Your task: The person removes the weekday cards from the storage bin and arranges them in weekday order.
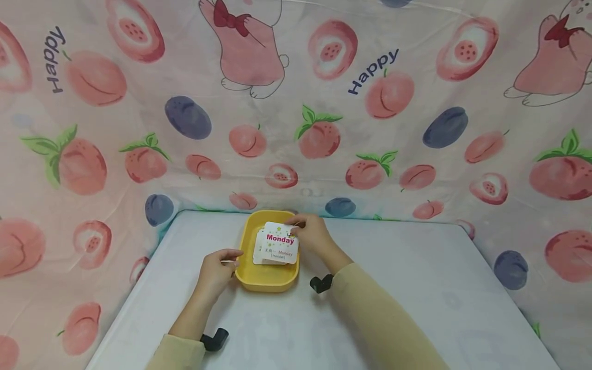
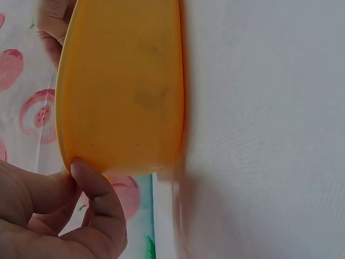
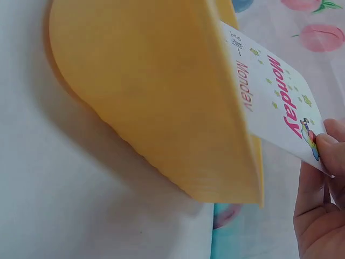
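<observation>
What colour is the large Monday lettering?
Pinkish red on the white card, clearest in the right wrist view.

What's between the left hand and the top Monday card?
Head view: the yellow tray's left side, which the left hand grips, then edging from under the Monday card, more card.

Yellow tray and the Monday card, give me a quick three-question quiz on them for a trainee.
1. Which hand pinches the Monday card?
2. True or false: the left hand pinches the rim of the tray.
3. The card's large word "Monday" is printed in: a) blue, b) pinkish red, c) green.

Key: 1. The right hand. 2. True. 3. b.
</observation>
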Tool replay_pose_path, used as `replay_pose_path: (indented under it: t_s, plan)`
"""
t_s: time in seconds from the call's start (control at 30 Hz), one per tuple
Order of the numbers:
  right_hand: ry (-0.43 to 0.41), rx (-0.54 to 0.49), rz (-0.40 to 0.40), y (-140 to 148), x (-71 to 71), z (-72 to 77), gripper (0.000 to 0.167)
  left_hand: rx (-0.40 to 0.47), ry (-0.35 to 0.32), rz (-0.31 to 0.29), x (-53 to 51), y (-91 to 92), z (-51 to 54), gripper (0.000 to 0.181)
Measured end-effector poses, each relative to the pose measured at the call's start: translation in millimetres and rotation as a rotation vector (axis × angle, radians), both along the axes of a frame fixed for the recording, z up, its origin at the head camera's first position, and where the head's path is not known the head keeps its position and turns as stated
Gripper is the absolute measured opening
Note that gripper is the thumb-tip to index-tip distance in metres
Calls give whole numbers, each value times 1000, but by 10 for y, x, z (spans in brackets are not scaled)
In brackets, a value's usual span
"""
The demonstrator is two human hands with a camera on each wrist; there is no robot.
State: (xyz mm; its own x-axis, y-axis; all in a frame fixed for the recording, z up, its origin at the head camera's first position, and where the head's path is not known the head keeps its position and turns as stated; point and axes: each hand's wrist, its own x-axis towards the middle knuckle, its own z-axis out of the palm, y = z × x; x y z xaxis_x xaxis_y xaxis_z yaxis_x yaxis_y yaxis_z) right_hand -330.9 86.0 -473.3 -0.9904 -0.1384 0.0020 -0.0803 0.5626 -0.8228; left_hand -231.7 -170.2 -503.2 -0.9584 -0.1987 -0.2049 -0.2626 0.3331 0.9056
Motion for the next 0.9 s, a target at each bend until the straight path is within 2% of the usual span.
replay_pose_path:
  t_s: [0.2,0.47,0.7,0.9]
  plan:
    - [12,-54,-16,119,-18,72,27,12,-18,19,-18,2,-8,31]
    - [101,-72,15,348,-53,154,28,9,-14,25,-21,-3,-22,30]
    - [65,-35,4,547,-55,216,27,11,-10,23,-13,-14,-29,30]
    - [18,-30,5,729,-59,197,25,15,-16,26,-11,-1,-27,30]
